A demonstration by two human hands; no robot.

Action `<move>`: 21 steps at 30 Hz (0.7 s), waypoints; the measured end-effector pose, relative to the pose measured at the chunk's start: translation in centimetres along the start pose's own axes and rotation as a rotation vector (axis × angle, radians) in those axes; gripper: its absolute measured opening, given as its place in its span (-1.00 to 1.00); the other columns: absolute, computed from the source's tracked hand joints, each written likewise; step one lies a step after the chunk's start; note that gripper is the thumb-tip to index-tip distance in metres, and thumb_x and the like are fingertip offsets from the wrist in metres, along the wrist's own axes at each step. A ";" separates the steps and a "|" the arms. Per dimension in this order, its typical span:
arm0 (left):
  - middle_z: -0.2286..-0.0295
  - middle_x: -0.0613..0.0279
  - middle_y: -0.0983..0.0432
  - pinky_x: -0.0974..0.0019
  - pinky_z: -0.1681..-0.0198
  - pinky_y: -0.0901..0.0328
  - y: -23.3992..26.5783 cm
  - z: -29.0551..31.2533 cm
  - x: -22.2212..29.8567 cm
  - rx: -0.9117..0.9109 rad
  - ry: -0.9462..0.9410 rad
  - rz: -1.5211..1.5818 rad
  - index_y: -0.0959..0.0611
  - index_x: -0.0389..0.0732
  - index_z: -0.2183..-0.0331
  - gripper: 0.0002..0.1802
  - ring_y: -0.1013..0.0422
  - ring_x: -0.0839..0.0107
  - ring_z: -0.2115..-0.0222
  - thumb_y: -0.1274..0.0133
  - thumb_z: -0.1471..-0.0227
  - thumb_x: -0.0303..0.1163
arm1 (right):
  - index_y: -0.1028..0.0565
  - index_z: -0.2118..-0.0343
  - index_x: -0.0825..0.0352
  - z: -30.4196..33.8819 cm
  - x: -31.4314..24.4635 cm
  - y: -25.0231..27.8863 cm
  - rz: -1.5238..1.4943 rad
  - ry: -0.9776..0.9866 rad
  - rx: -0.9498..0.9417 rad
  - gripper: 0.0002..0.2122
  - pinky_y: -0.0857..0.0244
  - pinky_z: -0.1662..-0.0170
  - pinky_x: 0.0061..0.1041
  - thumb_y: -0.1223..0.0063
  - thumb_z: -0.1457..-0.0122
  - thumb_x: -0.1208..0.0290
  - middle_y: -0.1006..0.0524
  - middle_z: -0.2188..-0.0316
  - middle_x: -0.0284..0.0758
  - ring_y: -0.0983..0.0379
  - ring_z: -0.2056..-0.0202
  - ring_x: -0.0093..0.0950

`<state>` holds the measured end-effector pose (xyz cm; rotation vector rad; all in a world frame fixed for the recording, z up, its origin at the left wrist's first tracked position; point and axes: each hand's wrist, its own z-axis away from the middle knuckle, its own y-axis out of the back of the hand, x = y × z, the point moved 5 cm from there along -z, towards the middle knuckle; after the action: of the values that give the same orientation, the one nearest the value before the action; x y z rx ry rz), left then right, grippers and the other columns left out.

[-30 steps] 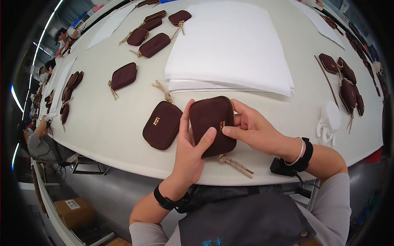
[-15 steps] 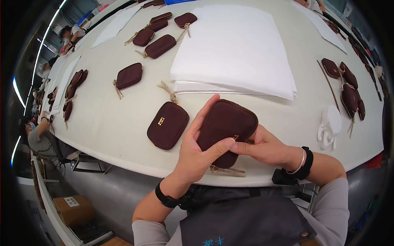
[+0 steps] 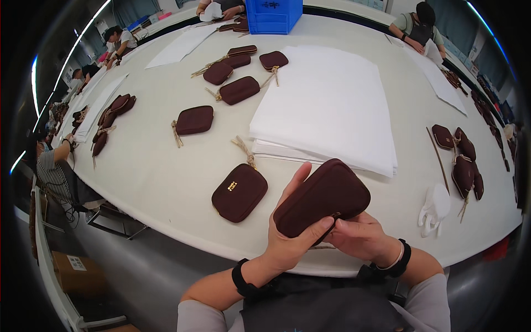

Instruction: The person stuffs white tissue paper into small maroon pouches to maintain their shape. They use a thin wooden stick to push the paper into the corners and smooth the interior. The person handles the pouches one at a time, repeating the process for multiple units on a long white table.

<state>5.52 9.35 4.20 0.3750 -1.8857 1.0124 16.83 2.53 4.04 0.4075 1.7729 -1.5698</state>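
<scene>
Both of my hands hold a dark maroon zip pouch (image 3: pixel 326 193) above the near edge of the table. My left hand (image 3: pixel 290 235) wraps the pouch's left side, thumb across its lower face. At the lower right corner, my right hand (image 3: pixel 357 235) pinches the edge near the small gold lettering; part of its fingers is hidden behind the pouch. Just left of my hands, another maroon pouch (image 3: pixel 240 192) lies flat, gold letters up, its braided cord pull (image 3: pixel 243 150) pointing away from me.
A stack of white sheets (image 3: pixel 326 105) lies ahead. Several maroon pouches (image 3: pixel 239 90) are spread at the far left, more (image 3: pixel 463 171) at the right beside a white glove (image 3: pixel 435 207) and a thin brown strip (image 3: pixel 437 157). A blue bin (image 3: pixel 275 16) stands at the back; other people sit around the table.
The view has tilted up, showing more of the far side. The held pouch has turned clockwise, its lettering now close to my thumbs, and its cord pull is mostly out of sight.
</scene>
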 end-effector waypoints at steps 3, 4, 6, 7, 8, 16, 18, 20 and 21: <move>-0.16 0.17 -0.35 0.33 -0.20 -0.24 -0.3 -0.2 -0.6 -0.036 0.033 0.055 -0.08 -0.24 -0.35 -0.10 -0.34 0.46 -0.11 -0.18 -0.10 -0.55 | -0.12 -0.35 0.23 0.3 0.3 0.7 0.035 0.004 0.024 -0.52 -0.07 -0.32 -0.14 0.24 -0.43 0.23 -0.23 -0.32 -0.28 -0.14 -0.32 -0.32; -0.15 0.18 -0.37 0.34 -0.19 -0.24 -0.3 -0.3 -0.8 -0.047 0.038 0.064 -0.10 -0.24 -0.35 -0.11 -0.34 0.47 -0.10 -0.18 -0.10 -0.55 | -0.11 -0.35 0.23 0.3 0.5 0.9 0.013 0.009 0.028 -0.52 -0.06 -0.32 -0.15 0.25 -0.43 0.23 -0.23 -0.32 -0.29 -0.13 -0.32 -0.32; -0.13 0.19 -0.39 0.36 -0.18 -0.24 -0.4 -0.3 -1.0 -0.075 0.085 0.094 -0.13 -0.23 -0.34 -0.13 -0.35 0.49 -0.08 -0.17 -0.10 -0.56 | -0.11 -0.36 0.23 0.5 0.9 1.1 -0.011 0.022 0.042 -0.52 -0.04 -0.33 -0.16 0.27 -0.44 0.22 -0.22 -0.33 -0.30 -0.13 -0.33 -0.33; -0.12 0.20 -0.41 0.37 -0.18 -0.24 -0.3 -0.2 -1.1 -0.092 0.126 0.118 -0.14 -0.23 -0.34 -0.15 -0.35 0.50 -0.07 -0.17 -0.11 -0.57 | -0.11 -0.36 0.23 0.5 1.0 1.1 -0.011 0.031 0.053 -0.52 -0.04 -0.34 -0.16 0.28 -0.44 0.21 -0.22 -0.33 -0.30 -0.13 -0.33 -0.33; -0.10 0.21 -0.42 0.38 -0.17 -0.25 -0.3 -0.1 -1.2 -0.111 0.167 0.138 -0.15 -0.22 -0.33 -0.16 -0.36 0.50 -0.06 -0.17 -0.11 -0.57 | -0.10 -0.36 0.22 0.6 1.1 1.2 -0.013 0.041 0.063 -0.52 -0.03 -0.34 -0.16 0.28 -0.44 0.20 -0.21 -0.33 -0.30 -0.13 -0.33 -0.33; -0.10 0.20 -0.43 0.35 -0.14 -0.30 1.4 0.8 -2.1 -0.085 0.248 0.100 -0.21 -0.22 -0.31 -0.12 -0.37 0.49 -0.06 -0.28 -0.04 -0.53 | -0.30 -0.23 0.36 1.2 -0.8 1.0 0.329 0.227 0.244 -0.59 -0.29 -0.17 -0.34 0.08 -0.40 0.30 -0.44 -0.13 -0.27 -0.39 -0.12 -0.45; -0.12 0.19 -0.42 0.34 -0.15 -0.29 2.0 1.0 -2.5 -0.047 0.250 0.085 -0.22 -0.22 -0.31 -0.09 -0.36 0.47 -0.09 -0.32 -0.01 -0.51 | -0.40 -0.16 0.41 1.5 -1.3 1.4 0.374 0.262 0.328 -0.63 -0.34 -0.11 -0.38 0.02 -0.38 0.31 -0.51 -0.04 -0.26 -0.45 -0.04 -0.47; -0.13 0.15 -0.41 0.32 -0.17 -0.28 2.3 1.0 -2.8 -0.071 0.249 0.008 -0.22 -0.25 -0.31 -0.06 -0.36 0.43 -0.10 -0.35 0.03 -0.51 | -0.47 -0.07 0.45 1.3 -1.3 1.5 0.339 0.300 0.397 -0.67 -0.38 -0.06 -0.43 -0.03 -0.36 0.34 -0.57 0.06 -0.26 -0.49 0.05 -0.50; -0.13 0.14 -0.41 0.31 -0.18 -0.27 2.4 1.1 -2.8 -0.082 0.248 -0.033 -0.22 -0.26 -0.30 -0.04 -0.36 0.42 -0.11 -0.36 0.04 -0.51 | -0.51 -0.03 0.47 1.3 -1.3 1.5 0.319 0.319 0.429 -0.68 -0.39 -0.03 -0.45 -0.05 -0.35 0.35 -0.60 0.11 -0.27 -0.51 0.09 -0.51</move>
<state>4.86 9.55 0.49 0.2204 -1.6859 0.9127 19.09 1.92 3.88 1.1438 1.4834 -1.7102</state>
